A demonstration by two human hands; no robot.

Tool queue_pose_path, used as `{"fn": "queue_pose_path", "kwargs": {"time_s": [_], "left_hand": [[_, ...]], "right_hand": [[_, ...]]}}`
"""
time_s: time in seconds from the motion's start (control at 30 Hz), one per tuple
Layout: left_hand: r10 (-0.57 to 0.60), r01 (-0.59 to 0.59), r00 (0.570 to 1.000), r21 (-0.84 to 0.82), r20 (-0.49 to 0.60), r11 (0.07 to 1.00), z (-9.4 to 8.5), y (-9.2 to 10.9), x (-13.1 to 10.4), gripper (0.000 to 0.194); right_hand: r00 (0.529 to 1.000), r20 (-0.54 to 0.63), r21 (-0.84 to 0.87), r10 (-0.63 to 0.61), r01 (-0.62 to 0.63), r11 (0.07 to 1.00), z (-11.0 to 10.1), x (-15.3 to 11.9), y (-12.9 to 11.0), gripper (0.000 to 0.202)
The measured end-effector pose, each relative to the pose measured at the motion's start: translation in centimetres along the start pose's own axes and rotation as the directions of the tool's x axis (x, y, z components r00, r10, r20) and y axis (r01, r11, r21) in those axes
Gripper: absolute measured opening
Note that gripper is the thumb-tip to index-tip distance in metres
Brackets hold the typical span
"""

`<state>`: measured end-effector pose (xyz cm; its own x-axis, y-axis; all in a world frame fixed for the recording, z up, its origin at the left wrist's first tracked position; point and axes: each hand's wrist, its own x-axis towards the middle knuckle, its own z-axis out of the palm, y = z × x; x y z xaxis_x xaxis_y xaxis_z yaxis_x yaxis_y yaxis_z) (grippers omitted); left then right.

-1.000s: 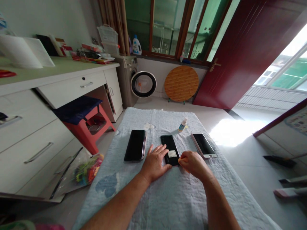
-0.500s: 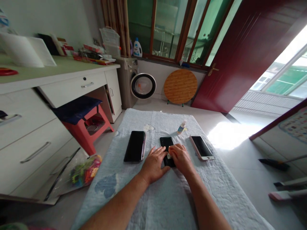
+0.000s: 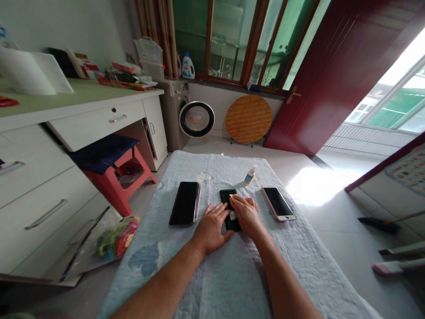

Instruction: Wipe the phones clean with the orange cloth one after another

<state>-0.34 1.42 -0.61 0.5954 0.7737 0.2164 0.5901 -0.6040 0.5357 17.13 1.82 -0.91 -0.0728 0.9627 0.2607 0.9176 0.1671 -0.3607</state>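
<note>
A black phone [image 3: 226, 195] lies on the cloth-covered table between my hands, partly hidden by them. A pale label [image 3: 233, 216] shows on its upper face. My left hand [image 3: 212, 225] rests flat, fingers stretched out, with the fingertips on the phone's left side. Pinched in my right hand [image 3: 246, 213] is a small orange cloth [image 3: 231, 199], pressed on the phone's upper part; most of it is hidden under the fingers. Beyond the phone stands a small spray bottle [image 3: 249, 175]. A larger black phone [image 3: 185, 203] lies to the left, and a white-framed phone [image 3: 278, 204] to the right.
The table wears a light blue quilted cloth [image 3: 212, 283]. Along the left are a white desk [image 3: 86, 119], a red stool [image 3: 122, 186] and a plastic bag of colourful items [image 3: 114, 241]. A washing machine [image 3: 174, 115] with its door open stands behind, near a round wooden tabletop [image 3: 248, 118].
My right hand has slid the orange cloth a little up the phone, towards its far end. My left hand stays on the phone's left side. The view has shifted slightly.
</note>
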Motion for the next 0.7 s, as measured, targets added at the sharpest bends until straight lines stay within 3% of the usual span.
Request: {"fn": "queue_pose_path", "kwargs": {"time_s": [0.2, 0.43, 0.6, 0.7], "left_hand": [[-0.007, 0.007, 1.000, 0.024, 0.002, 1.000, 0.1, -0.2, 0.0, 0.056], [0.016, -0.015, 1.000, 0.036, -0.022, 0.999, 0.3, -0.4, -0.1, 0.055], [-0.002, 0.009, 0.992, 0.058, -0.123, 0.998, 0.4, -0.4, -0.2, 0.053], [-0.002, 0.015, 0.978, 0.061, -0.207, 0.998, 0.4, -0.4, -0.2, 0.045]], "right_hand": [[0.999, 0.030, -0.034, 0.013, -0.012, 0.999, -0.5, 0.0, 1.7, 0.035], [0.972, -0.171, -0.093, 0.164, -0.182, 0.979, -2.1, -1.4, 2.8, 0.038], [0.952, -0.115, -0.237, 0.285, -0.305, 0.922, -1.9, -1.9, 2.3, 0.030], [0.938, -0.169, -0.253, 0.304, -0.339, 0.906, -1.8, -2.0, 1.8, 0.026]]}}
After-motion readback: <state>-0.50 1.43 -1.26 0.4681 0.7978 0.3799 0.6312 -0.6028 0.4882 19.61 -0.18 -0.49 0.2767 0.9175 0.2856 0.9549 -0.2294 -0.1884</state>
